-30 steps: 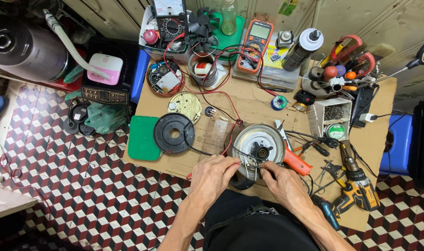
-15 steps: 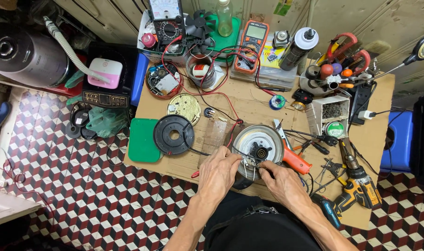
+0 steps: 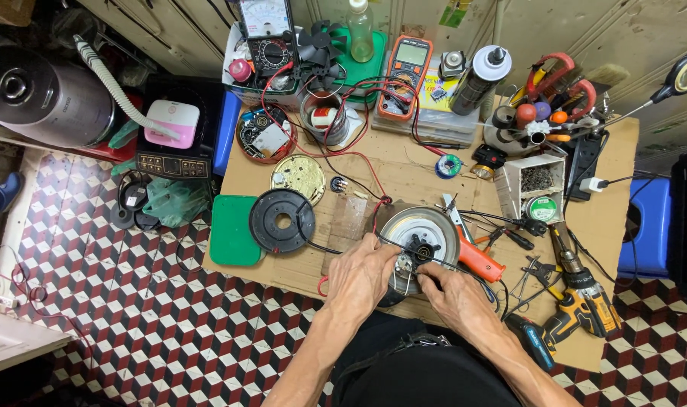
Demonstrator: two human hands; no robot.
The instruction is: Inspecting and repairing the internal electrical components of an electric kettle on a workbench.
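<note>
Two bare hands are working at the near edge of a cardboard-topped bench (image 3: 403, 169), both meeting at a round silver motor disc (image 3: 426, 230) that is lying flat just in front of the person. The left hand (image 3: 358, 275) is resting against the disc's left rim with its fingers curled down around the edge, gripping it. The right hand (image 3: 456, 298) is sitting at the disc's lower side, its fingertips pinched together on a thin black wire (image 3: 434, 271) that is running across the disc near its dark central hub (image 3: 421, 247). An orange-handled tool (image 3: 475, 260) is lying just beside the disc on the right, touching its rim. A black ring-shaped part (image 3: 281, 220) is resting to the left, next to a green plastic lid (image 3: 230, 230), well clear of the hands. A red lead (image 3: 343, 151) is trailing from the meters at the back toward the disc. A yellow and black cordless drill (image 3: 581, 298) is lying near the right forearm.
</note>
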